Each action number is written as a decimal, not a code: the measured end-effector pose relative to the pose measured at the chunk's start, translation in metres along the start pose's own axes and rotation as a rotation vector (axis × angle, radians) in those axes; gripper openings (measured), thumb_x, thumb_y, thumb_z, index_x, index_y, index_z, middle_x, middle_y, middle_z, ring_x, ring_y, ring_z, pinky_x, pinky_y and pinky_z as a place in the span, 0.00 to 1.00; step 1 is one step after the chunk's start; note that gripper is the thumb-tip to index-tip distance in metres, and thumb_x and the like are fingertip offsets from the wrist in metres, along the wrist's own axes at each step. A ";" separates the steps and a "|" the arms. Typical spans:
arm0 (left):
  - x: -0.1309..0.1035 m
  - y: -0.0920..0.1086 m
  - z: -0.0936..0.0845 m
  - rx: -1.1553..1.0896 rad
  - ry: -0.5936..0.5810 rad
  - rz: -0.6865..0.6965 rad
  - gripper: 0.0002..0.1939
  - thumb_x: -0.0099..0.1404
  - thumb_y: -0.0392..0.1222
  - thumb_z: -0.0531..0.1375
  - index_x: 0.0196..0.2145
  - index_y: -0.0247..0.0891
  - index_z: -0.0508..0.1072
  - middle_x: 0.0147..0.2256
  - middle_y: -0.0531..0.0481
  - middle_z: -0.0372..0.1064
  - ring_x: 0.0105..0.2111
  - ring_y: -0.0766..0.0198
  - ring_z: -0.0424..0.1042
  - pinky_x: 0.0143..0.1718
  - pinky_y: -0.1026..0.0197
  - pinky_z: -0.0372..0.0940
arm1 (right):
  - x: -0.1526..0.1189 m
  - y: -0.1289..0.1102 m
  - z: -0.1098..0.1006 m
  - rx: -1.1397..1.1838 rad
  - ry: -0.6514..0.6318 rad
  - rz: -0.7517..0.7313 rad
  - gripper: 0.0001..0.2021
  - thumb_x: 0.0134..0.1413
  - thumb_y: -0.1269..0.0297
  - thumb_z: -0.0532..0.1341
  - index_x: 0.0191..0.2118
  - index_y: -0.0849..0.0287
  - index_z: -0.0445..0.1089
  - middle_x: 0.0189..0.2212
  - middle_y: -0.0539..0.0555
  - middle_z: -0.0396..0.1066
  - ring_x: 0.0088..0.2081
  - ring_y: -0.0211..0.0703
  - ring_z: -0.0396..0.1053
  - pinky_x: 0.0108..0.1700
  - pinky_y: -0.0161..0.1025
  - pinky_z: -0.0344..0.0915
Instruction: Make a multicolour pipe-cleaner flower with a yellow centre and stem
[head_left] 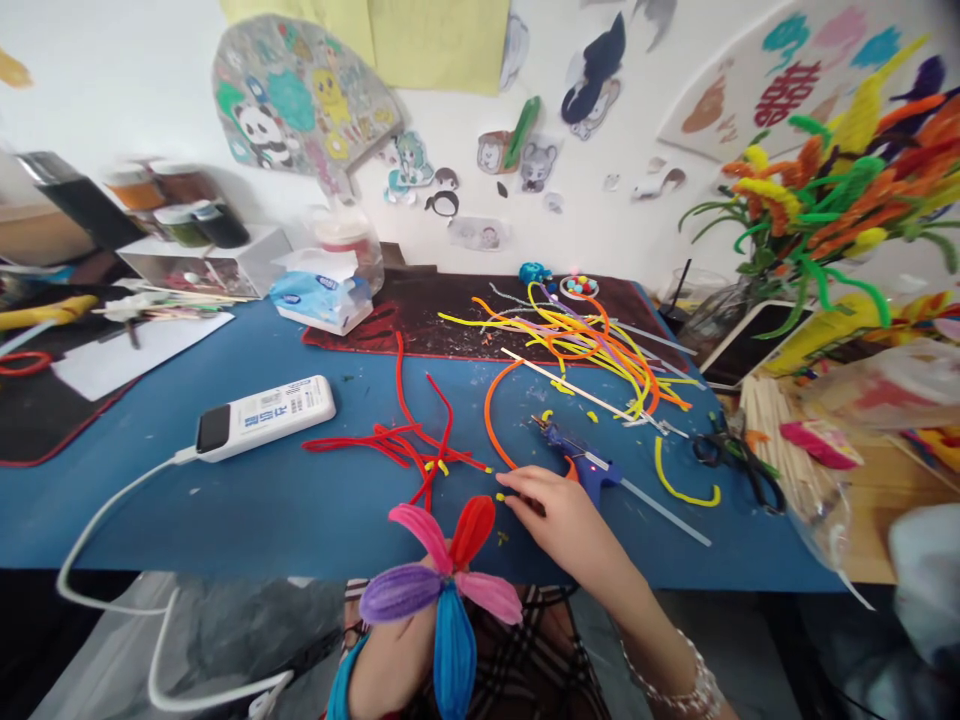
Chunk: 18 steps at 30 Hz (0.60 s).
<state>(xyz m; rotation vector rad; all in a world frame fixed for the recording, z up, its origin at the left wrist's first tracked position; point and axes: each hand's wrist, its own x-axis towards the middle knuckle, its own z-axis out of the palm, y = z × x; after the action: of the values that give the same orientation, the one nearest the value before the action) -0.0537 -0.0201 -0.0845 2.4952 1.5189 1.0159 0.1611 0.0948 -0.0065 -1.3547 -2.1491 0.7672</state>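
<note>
My left hand (397,650) is behind a pipe-cleaner flower (448,582) and holds it low at the table's front edge; the petals hide its fingers. Pink, red, purple and blue petals meet at the flower's centre. My right hand (544,505) reaches over the tabletop, thumb and fingers slightly apart, with a tiny yellow piece (500,497) at the fingertips. Red pipe cleaners (405,440) lie crossed to its left, with small yellow bits among them. Just beyond the right hand rests a blue glue gun (589,468) with a clear glue stick in its back end.
A tangle of yellow and orange pipe cleaners (592,340) lies at the back. Black scissors (742,465) and wooden sticks (780,430) are at right. A white power bank (266,418) with a cable lies left, near a tissue pack (322,290). A vase of pipe-cleaner flowers (840,200) stands back right.
</note>
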 end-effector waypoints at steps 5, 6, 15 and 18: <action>0.016 0.004 -0.012 0.085 -0.027 0.119 0.34 0.70 0.33 0.45 0.68 0.43 0.32 0.43 0.50 0.79 0.39 0.58 0.77 0.43 0.61 0.67 | -0.023 -0.004 -0.017 -0.112 0.199 0.037 0.12 0.61 0.68 0.54 0.45 0.59 0.74 0.43 0.56 0.76 0.44 0.45 0.75 0.47 0.41 0.69; 0.016 0.002 -0.012 0.111 -0.021 0.142 0.34 0.71 0.33 0.45 0.68 0.41 0.32 0.41 0.49 0.79 0.38 0.59 0.77 0.43 0.62 0.67 | -0.030 -0.004 -0.022 -0.193 0.248 0.108 0.12 0.62 0.64 0.54 0.42 0.59 0.74 0.39 0.55 0.77 0.40 0.46 0.75 0.43 0.41 0.69; 0.023 0.002 -0.013 0.158 0.040 0.180 0.32 0.71 0.37 0.44 0.68 0.38 0.33 0.38 0.50 0.80 0.36 0.60 0.76 0.41 0.64 0.66 | -0.044 0.014 -0.037 -0.551 -0.015 0.630 0.26 0.59 0.43 0.49 0.18 0.55 0.60 0.18 0.57 0.71 0.22 0.51 0.71 0.23 0.38 0.52; 0.019 0.001 -0.010 0.166 0.031 0.160 0.33 0.71 0.35 0.44 0.68 0.40 0.32 0.38 0.51 0.79 0.36 0.60 0.77 0.36 0.63 0.68 | -0.041 0.018 -0.037 -0.319 -0.012 0.704 0.24 0.58 0.47 0.51 0.16 0.56 0.56 0.15 0.53 0.68 0.17 0.43 0.67 0.23 0.36 0.53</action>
<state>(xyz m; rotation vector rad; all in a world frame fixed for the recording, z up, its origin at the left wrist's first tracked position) -0.0532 -0.0082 -0.0669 2.7665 1.4901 0.9913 0.2134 0.0710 0.0043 -2.3339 -1.8411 0.6823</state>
